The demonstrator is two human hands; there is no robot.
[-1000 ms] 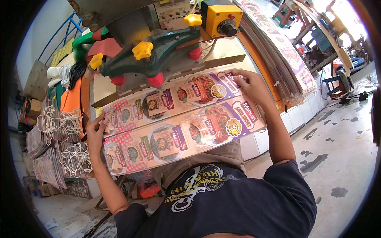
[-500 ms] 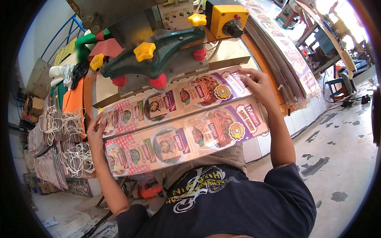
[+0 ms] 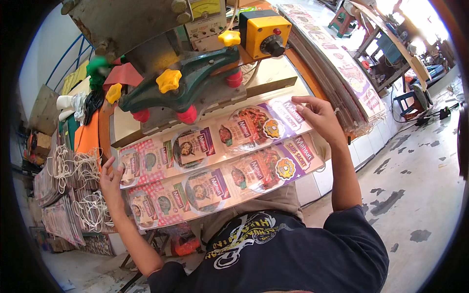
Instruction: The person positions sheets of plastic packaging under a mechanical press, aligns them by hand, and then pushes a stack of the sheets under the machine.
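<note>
A long printed plastic-covered strip with food pictures is stretched between my two hands, just in front of a press. My left hand grips its left end, thumb on top. My right hand pinches the strip's far right corner between thumb and fingers. On my side lies a second, similar strip, partly covered by the held one. Above them is the press's dark green arm, with yellow star knobs and red feet.
A yellow control box with a black dial stands at the back. To the right lies a long stack of printed strips. Bundles with white cords are piled at the left, near an orange sheet.
The far strip has come out from the press toward me, with both hands on it, and now overlaps the nearer strip more. The view has shifted slightly.
</note>
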